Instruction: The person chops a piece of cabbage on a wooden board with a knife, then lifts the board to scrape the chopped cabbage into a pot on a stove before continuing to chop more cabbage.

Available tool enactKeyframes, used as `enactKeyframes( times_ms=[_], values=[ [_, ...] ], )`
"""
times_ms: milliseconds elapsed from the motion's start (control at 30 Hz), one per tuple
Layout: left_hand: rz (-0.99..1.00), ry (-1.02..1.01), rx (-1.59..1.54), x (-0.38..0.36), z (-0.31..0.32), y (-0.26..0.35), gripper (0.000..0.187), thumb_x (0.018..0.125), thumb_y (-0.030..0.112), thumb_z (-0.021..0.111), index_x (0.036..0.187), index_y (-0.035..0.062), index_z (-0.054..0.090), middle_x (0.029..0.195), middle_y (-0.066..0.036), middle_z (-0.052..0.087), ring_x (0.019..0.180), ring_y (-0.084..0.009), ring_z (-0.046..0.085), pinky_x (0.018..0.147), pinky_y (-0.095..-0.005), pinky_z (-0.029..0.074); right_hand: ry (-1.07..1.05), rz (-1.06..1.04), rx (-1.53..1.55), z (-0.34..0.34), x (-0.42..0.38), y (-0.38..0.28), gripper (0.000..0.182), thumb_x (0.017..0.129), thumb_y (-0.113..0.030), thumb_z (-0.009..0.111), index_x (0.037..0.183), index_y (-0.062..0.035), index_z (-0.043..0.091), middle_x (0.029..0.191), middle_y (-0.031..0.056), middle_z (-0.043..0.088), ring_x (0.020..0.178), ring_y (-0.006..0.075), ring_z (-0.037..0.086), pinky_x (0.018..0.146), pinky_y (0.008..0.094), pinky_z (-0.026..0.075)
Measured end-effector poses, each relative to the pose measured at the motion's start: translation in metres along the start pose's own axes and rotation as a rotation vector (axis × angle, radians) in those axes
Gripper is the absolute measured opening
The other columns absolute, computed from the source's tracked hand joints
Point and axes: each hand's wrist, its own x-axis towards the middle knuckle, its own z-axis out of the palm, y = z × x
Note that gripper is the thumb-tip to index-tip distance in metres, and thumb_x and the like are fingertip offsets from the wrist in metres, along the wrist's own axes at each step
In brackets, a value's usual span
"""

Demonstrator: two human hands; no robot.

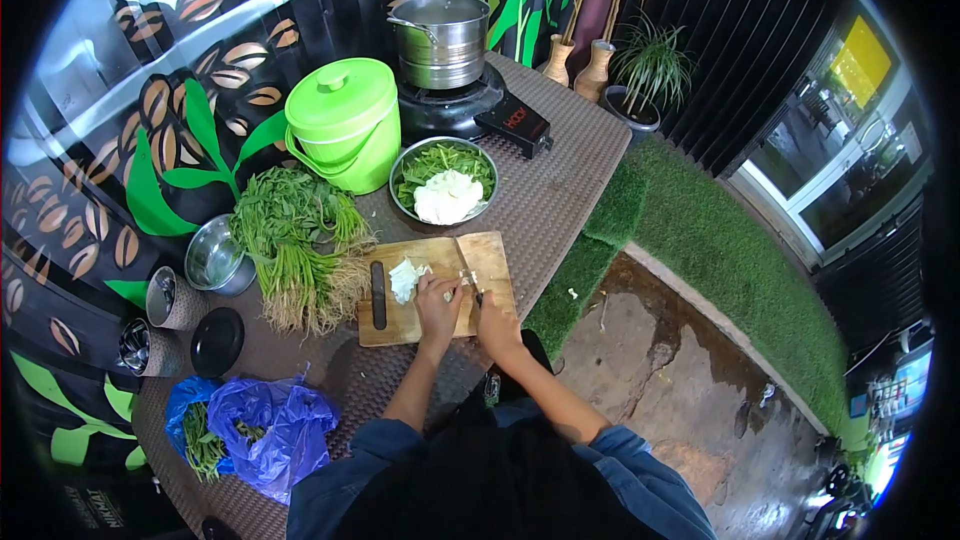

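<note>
A wooden cutting board (405, 325) with a dark handle slot lies on the brown table. Pale chopped pieces (404, 280) sit on its left part. My left hand (438, 308) rests on the board with curled fingers, pressing a small pale piece (466, 277). The handle of a knife (465, 255) is in my right hand (496, 325), its blade beside the left fingertips and pointing away from me. Just beyond the board stands a metal bowl (447, 221) with green leaves (440, 156) and white pieces (447, 197). Left of the board lies a bunch of rooted greens (290, 225).
A lidded green bucket (345, 130) and a pot (440, 45) on a black stove (450, 112) stand at the back. On the left are a metal bowl (218, 258), cutlery cups (165, 306), a black lid (217, 341) and plastic bags (275, 430). The table edge (575, 232) runs along the right.
</note>
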Motion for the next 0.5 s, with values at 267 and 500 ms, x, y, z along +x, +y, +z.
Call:
enactKeyframes(
  times_ms=[267,500],
  values=[
    [-0.016,-0.011,0.010,0.001,-0.001,0.000,0.008,0.075,0.004,0.070,0.082,0.0029,0.071,0.084,-0.011,0.064,0.091,-0.0313,0.055,0.096,-0.0414,0.042,-0.123,0.078,0.085,-0.017,-0.013,-0.011,0.033,0.092,-0.026,0.050,0.106,0.0031,0.044,0.086,0.0294,0.065,0.083,0.0439,0.065,0.072,0.0500,0.053],
    [0.006,-0.003,0.012,0.000,0.000,-0.002,0.006,0.075,0.005,0.069,0.081,0.0031,0.070,0.085,-0.011,0.064,0.093,-0.0316,0.054,0.092,-0.0416,0.042,-0.090,0.028,0.067,-0.027,0.003,-0.009,0.028,0.091,-0.021,0.048,0.106,0.0029,0.046,0.079,0.0251,0.067,0.077,0.0391,0.068,0.075,0.0479,0.054]
  ],
)
